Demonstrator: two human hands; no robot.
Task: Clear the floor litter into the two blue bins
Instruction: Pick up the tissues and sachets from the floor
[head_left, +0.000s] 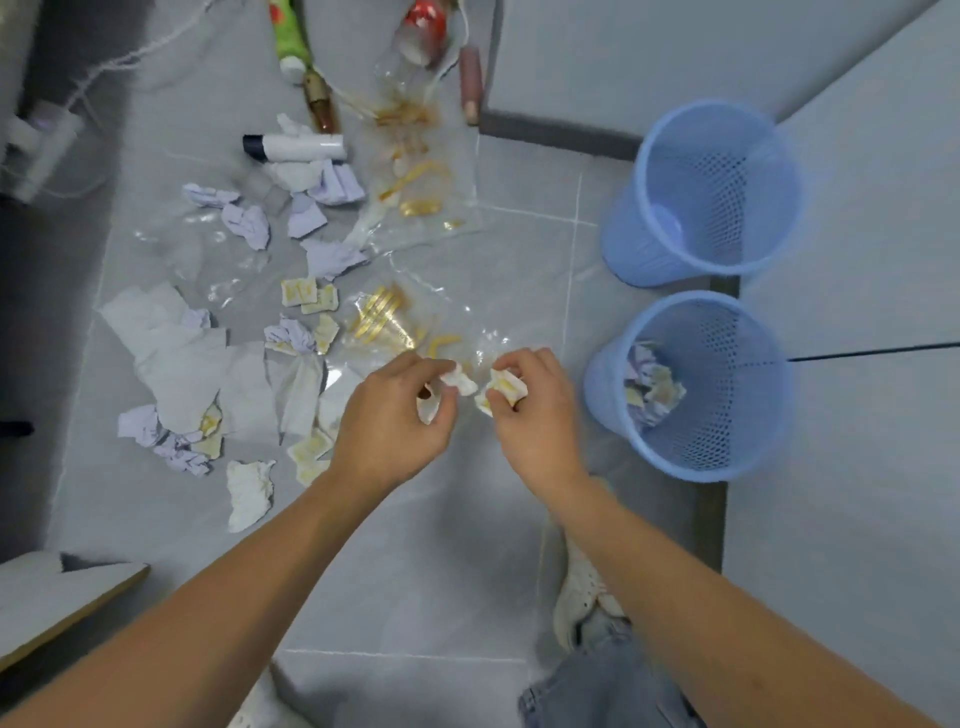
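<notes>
- Head view looks down on a grey tiled floor (441, 561), the largest thing in sight, with litter spread over its left and middle parts.
- Two blue mesh bins stand at the right, close together: the far bin (670, 244) shows only a pale round shape at its bottom, while the near bin (727, 447) holds crumpled purple and yellow-stained paper (652, 387).
- Clear plastic wrappers (415, 171) with gold print lie in the middle, one running up towards a clear bottle with a red label (415, 36).
- Flat white sheets (187, 358) lie at the left, with purple paper wads (247, 223) and small yellow-stained scraps (306, 293) scattered around them.
- A white tube with a dark cap (296, 147) lies near the top, beside a green bottle (288, 36); a brown cylinder (470, 83) lies to the right of the wrappers.
- Left hand (395, 415) has its fingers curled round a white crumpled scrap (460, 382), pinching it above the floor.
- Right hand (535, 410) grips a yellow-stained white wad (504, 387) with curled fingers, just beside the left hand's scrap and just left of the near bin.
- A pale shoe (576, 592) and denim trouser leg (608, 680) show at the bottom.
</notes>
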